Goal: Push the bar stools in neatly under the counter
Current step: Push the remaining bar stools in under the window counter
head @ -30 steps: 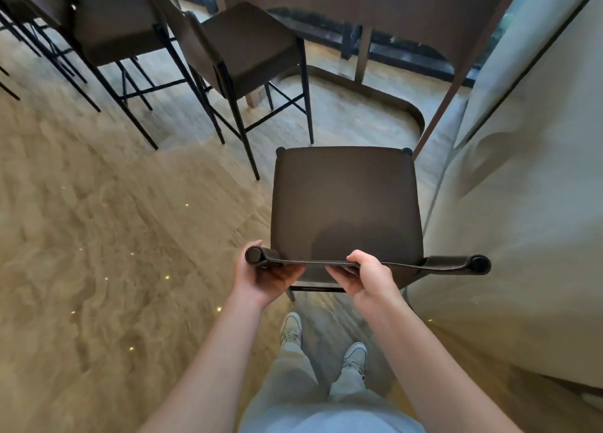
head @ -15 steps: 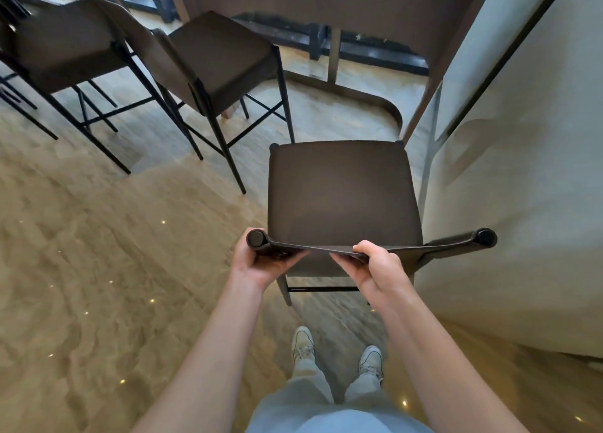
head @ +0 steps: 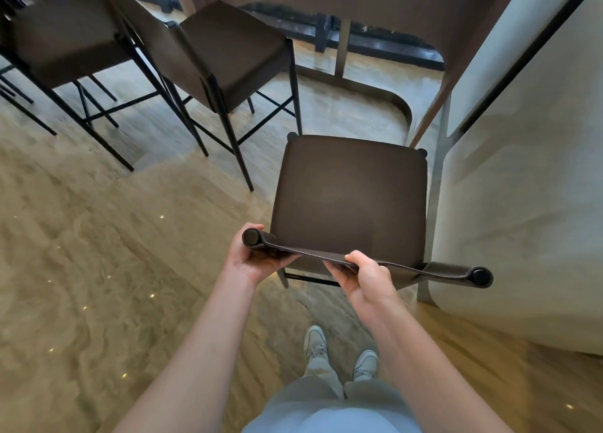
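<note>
A dark brown bar stool (head: 350, 197) stands right in front of me, its seat facing the dark wooden counter (head: 375, 5) at the top of the view. My left hand (head: 253, 256) grips the left end of the stool's low backrest. My right hand (head: 367, 277) grips the backrest near its middle. The stool's front edge sits just short of the counter's edge. A second brown stool (head: 225, 50) stands to the left, its seat partly under the counter, and a third stool (head: 62, 44) is further left.
A pale curved wall (head: 522, 187) rises close on the stool's right side, with a thin metal post (head: 437, 184) beside it. A counter leg (head: 341, 47) stands ahead on the glossy beige floor (head: 98, 269). My two feet are below the stool.
The stool has moved forward and a little right toward the counter, with both hands holding its backrest throughout. The view has shifted forward with it.
</note>
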`<state>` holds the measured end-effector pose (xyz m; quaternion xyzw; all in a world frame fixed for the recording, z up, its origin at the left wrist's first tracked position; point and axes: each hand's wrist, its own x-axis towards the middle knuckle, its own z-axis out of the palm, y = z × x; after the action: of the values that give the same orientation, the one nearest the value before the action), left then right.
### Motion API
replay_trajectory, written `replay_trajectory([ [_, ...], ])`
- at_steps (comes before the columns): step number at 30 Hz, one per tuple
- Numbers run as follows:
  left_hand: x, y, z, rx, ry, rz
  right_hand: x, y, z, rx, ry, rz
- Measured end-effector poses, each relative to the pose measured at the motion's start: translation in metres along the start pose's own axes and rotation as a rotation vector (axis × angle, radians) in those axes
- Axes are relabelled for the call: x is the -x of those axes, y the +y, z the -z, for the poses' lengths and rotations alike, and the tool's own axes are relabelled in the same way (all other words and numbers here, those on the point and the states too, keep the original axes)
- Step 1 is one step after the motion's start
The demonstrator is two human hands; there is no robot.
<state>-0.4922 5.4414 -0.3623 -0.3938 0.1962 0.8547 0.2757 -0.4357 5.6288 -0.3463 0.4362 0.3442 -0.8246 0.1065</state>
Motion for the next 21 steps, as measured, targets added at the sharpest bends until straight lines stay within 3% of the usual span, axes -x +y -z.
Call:
replay_trajectory([
  [7,0.007,-0.008,0.003,0.031,-0.002,-0.040,-0.001,0.005,0.001,0.073,0.059,-0.009],
  [15,0.031,-0.012,0.027,0.029,0.068,-0.148,0.015,0.007,0.002,0.034,-0.006,-0.022],
  [21,0.020,-0.003,0.028,-0.029,0.094,-0.036,0.008,0.013,-0.002,0.040,0.072,-0.001],
])
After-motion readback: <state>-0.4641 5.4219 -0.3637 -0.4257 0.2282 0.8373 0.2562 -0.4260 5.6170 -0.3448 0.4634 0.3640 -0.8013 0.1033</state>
